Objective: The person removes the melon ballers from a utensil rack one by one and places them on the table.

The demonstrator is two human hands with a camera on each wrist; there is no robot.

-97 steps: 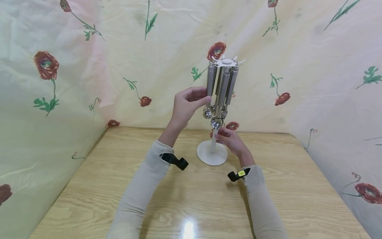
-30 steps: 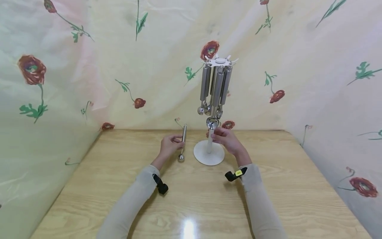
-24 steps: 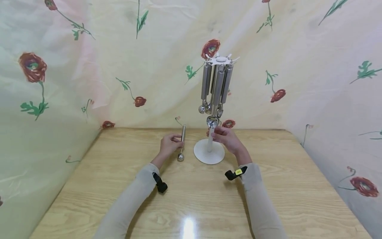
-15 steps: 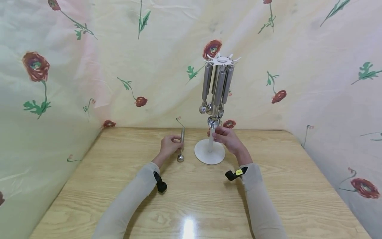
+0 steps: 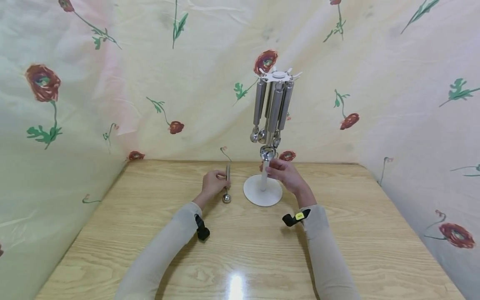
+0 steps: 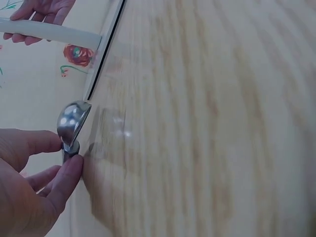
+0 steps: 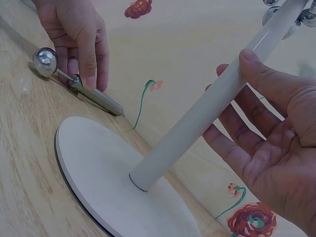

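My left hand (image 5: 214, 183) pinches a small steel melon baller (image 5: 226, 198), thumb on one side of its handle and fingers on the other. In the right wrist view its round bowl (image 7: 45, 61) and thick handle (image 7: 101, 101) lie low, right at the wooden surface. The left wrist view shows the bowl's domed back close to my thumb and fingertips. My right hand (image 5: 288, 177) holds the white post (image 7: 197, 116) of an upright utensil stand between thumb and fingers, above its round base (image 5: 258, 200). Several steel scoops (image 5: 275, 108) hang from the stand's hooked top (image 5: 278, 75).
The wooden table (image 5: 240, 250) runs back to a flower-printed cloth (image 5: 210, 83), which also closes off both sides. The tall stand rises in front of that cloth, right of the melon baller. Each wrist wears a black strap mount (image 5: 202, 229).
My left hand has taken the melon baller from the stand, brought it down left to the table, and lowered its handle end. My right hand stays on the post.
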